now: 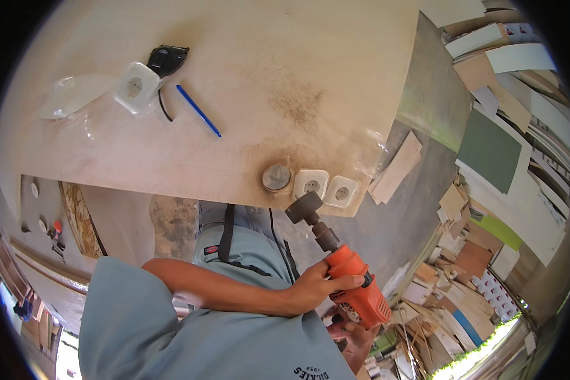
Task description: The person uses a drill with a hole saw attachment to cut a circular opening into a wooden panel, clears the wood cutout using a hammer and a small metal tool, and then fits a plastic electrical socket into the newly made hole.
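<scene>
An orange power drill (356,285) with a dark hole saw (304,208) in its chuck is held in front of my body, pointing up toward the board. My left hand (316,288) is wrapped round the drill's front. Lower down, my right hand (354,335) grips its rear, partly hidden by the drill and shirt. Close to the hole saw, two white wall sockets (342,191) lie at the near edge of the pale board (221,57). The saw's rim overlaps the nearer socket in view; contact cannot be told. Left of them is a round hole (276,177) ringed with brown dust.
Farther left on the board are another white socket (135,87), a black tape measure (168,60), a blue pen (199,111) and a clear plastic bag (76,95). Wood strips (396,168) lie right of the board. Stacked panels and offcuts (462,297) fill the right side.
</scene>
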`<action>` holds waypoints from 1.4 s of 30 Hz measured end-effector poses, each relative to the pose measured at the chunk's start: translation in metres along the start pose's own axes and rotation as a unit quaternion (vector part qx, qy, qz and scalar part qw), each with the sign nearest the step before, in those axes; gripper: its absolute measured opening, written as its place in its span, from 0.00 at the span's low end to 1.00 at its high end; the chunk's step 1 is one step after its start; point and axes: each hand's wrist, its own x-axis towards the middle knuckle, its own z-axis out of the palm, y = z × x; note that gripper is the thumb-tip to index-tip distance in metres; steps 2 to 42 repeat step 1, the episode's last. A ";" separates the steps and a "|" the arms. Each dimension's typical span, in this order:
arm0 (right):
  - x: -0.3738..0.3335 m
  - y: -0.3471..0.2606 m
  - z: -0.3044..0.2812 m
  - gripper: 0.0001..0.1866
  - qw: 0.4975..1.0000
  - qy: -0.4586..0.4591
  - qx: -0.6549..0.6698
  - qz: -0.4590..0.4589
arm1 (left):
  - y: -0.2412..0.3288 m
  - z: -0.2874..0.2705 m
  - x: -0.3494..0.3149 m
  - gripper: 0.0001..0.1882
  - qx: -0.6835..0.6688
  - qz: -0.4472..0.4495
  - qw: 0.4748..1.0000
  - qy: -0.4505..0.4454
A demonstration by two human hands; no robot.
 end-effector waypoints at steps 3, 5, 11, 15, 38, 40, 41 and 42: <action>-0.013 0.004 -0.020 0.46 1.000 -0.021 0.008 -0.006 | -0.013 -0.004 0.002 0.30 0.028 0.014 0.999 0.018; -0.013 0.004 -0.020 0.46 1.000 -0.021 0.008 -0.006 | -0.013 -0.004 0.002 0.30 0.028 0.014 0.999 0.018; -0.013 0.004 -0.020 0.46 1.000 -0.021 0.008 -0.006 | -0.013 -0.004 0.002 0.30 0.028 0.014 0.999 0.018; -0.013 0.004 -0.020 0.46 1.000 -0.021 0.008 -0.006 | -0.013 -0.004 0.002 0.30 0.028 0.014 0.999 0.018; -0.013 0.004 -0.020 0.46 1.000 -0.021 0.008 -0.006 | -0.013 -0.004 0.002 0.30 0.028 0.014 0.999 0.018; -0.013 0.004 -0.020 0.46 1.000 -0.021 0.008 -0.006 | -0.013 -0.004 0.002 0.30 0.028 0.014 0.999 0.018; -0.013 0.004 -0.020 0.46 1.000 -0.021 0.008 -0.006 | -0.013 -0.004 0.002 0.30 0.028 0.014 0.999 0.018; -0.013 0.004 -0.020 0.46 1.000 -0.021 0.008 -0.006 | -0.013 -0.004 0.002 0.30 0.028 0.014 0.999 0.018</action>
